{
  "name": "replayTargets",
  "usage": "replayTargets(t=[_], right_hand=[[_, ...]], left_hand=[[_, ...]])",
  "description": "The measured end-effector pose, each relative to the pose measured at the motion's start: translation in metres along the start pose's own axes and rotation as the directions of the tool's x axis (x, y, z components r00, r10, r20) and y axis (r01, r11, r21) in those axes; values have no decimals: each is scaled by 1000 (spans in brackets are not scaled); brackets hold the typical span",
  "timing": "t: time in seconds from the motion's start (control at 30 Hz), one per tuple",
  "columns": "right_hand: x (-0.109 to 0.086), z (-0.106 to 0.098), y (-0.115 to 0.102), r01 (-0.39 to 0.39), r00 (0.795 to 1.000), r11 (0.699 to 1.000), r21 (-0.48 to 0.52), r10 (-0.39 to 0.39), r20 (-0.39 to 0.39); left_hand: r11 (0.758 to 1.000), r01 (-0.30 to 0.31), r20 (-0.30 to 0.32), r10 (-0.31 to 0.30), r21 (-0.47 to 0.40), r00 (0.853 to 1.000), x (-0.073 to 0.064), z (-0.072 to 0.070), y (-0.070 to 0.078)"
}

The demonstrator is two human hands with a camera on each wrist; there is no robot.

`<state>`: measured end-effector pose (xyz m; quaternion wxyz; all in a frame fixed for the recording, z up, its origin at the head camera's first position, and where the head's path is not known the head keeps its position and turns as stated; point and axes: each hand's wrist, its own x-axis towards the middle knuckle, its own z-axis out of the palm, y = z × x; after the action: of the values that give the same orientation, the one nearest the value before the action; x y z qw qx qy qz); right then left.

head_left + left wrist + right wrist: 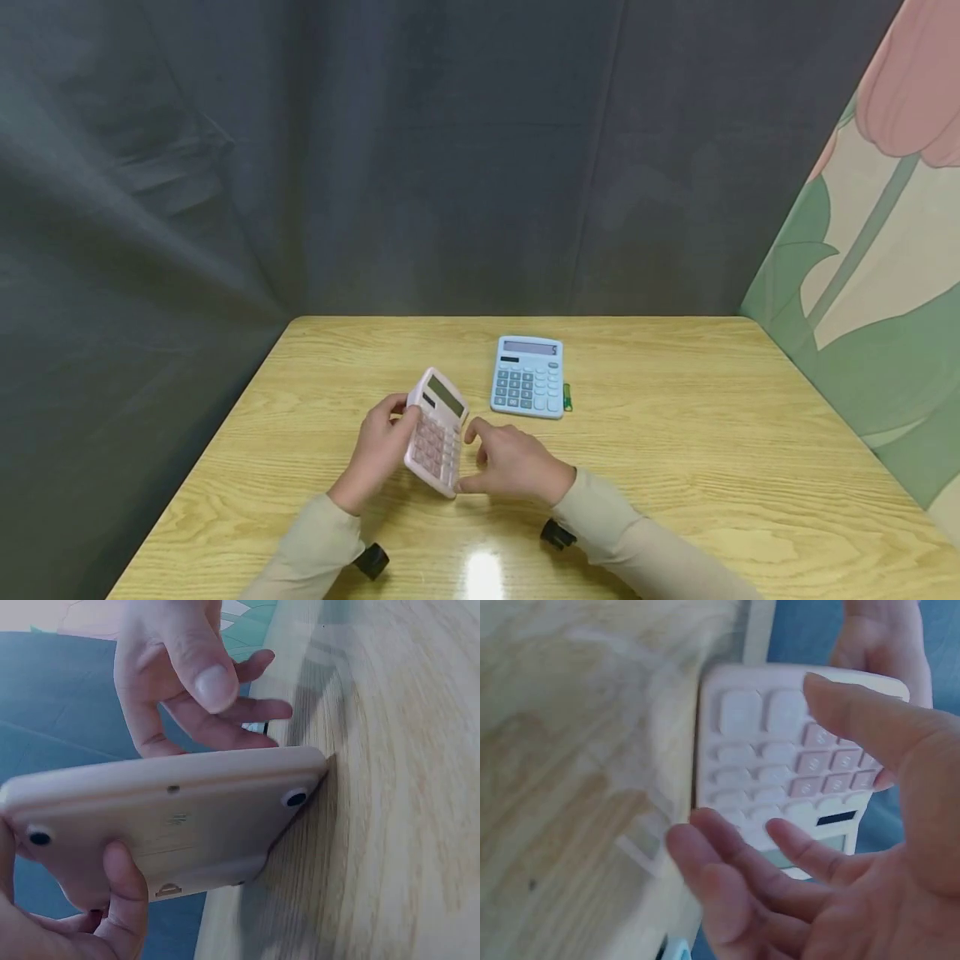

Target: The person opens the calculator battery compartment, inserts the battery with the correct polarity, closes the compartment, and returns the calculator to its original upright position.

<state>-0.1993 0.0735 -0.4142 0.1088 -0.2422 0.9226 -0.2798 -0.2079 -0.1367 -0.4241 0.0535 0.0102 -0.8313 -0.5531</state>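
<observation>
A pink calculator stands tilted on one long edge on the table, its keys and display turned toward the right. My left hand grips it by the opposite edge, thumb on the front. In the left wrist view its underside shows round feet, with fingers curled against it. My right hand is beside the calculator's right side, fingers loosely bent and spread. In the right wrist view, the right thumb passes in front of the keys; whether it touches them I cannot tell.
A light blue calculator lies flat farther back, with a digit on its display. A small green object lies by its right edge. Behind the wooden table hangs a dark curtain; a flower-patterned wall stands to the right.
</observation>
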Motion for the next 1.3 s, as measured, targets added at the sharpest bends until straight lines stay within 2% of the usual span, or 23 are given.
replayTargets(t=[0.1, 0.3, 0.43, 0.57, 0.67, 0.8, 0.97, 1.17, 1.3], right_hand=[[4, 5, 0, 26, 1000, 999, -31, -27, -13], [10, 14, -1, 45, 998, 994, -96, -50, -44], [11, 16, 0, 31, 998, 994, -107, -36, -49], [14, 18, 3, 52, 997, 993, -109, -57, -51], [17, 19, 4, 77, 995, 989, -123, -85, -60], [19, 18, 5, 94, 993, 986, -140, -104, -63], [20, 16, 8, 103, 992, 983, -152, -113, -55], [22, 13, 11, 104, 992, 986, -132, -112, -53], [23, 11, 15, 114, 991, 987, -113, -121, -56]], left_hand=[[999, 23, -7, -23, -28, 1000, 2, -1, -3], [997, 62, -18, -61, 34, 998, 3, -5, -13], [995, 44, -24, -42, 93, 999, 4, -9, -19], [988, 25, -16, -23, 151, 1000, 3, -11, -26], [976, 13, 23, -18, 215, 1000, 2, -12, -31], [955, -43, 94, 16, 292, 995, 0, -13, -34], [943, -111, 191, 51, 315, 980, -1, -15, -34], [917, -134, 295, 19, 376, 955, -7, -16, -29], [897, -145, 300, 15, 417, 954, -9, -15, -28]])
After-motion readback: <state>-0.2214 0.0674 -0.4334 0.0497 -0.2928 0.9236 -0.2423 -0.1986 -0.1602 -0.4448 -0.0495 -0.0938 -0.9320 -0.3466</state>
